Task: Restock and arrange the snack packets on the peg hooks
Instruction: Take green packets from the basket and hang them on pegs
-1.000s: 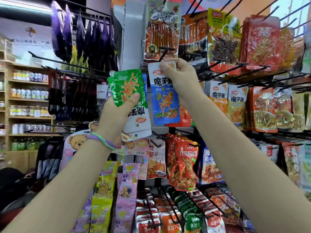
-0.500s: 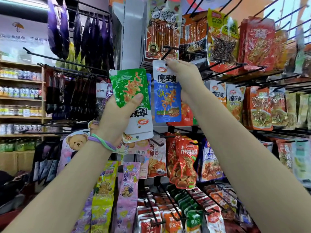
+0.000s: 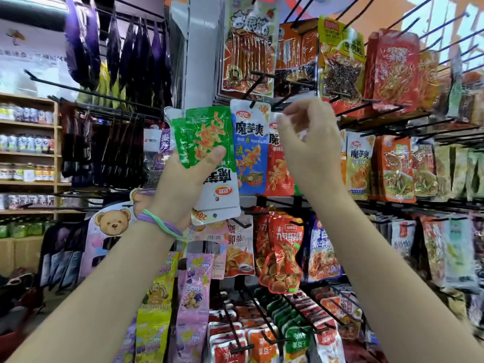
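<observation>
On the upper peg [image 3: 258, 86] blue packet [image 3: 250, 150] hangs, right hand [image 3: 309, 150] beside it loose and empty, left hand [image 3: 183, 184] gripping green packets [image 3: 207, 134]; stack may slip if grip loosens.

The hanging packet [image 3: 250, 148] is white on top and blue below with an orange snack print. The held packets [image 3: 207, 142] are green and white, also printed orange. The wristband [image 3: 159, 224] looks purple and pale green.
</observation>
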`<state>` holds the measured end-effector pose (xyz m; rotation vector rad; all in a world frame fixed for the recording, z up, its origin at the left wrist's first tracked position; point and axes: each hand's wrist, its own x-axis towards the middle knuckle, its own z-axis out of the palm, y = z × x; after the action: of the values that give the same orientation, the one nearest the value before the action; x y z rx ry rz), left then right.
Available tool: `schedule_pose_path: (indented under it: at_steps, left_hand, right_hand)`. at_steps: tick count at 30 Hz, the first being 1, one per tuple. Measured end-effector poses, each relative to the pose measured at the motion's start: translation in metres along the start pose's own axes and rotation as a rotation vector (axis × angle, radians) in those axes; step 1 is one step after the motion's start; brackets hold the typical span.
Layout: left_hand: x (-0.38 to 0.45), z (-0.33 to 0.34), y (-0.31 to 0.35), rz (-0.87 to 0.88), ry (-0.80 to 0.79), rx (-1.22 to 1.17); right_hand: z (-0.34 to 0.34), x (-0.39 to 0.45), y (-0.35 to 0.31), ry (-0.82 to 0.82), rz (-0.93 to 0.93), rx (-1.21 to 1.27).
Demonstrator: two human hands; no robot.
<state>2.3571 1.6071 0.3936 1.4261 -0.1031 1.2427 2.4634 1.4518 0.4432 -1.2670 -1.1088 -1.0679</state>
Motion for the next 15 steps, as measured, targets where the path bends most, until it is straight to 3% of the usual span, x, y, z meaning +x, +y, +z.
schedule_pose_path:
  at_steps: [3, 5, 9, 15]
  left_hand:
    - [-0.003, 0.019, 0.005, 0.009, -0.034, -0.019]
    - [-0.005, 0.036, 0.003, 0.029, -0.080, -0.013]
    - [-0.008, 0.071, 0.001, 0.055, -0.193, 0.065]
    - [-0.004, 0.115, -0.018, 0.078, -0.223, 0.190]
  right_hand:
    - [-0.012, -0.024, -0.005, -0.401, 0.161, 0.160]
    - [-0.011, -0.037, 0.002, -0.584, 0.236, 0.135]
    - [-0.030, -0.039, 0.027, -0.557, 0.398, 0.286]
    - [-0.076, -0.030, 0.082, -0.504, 0.539, 0.361]
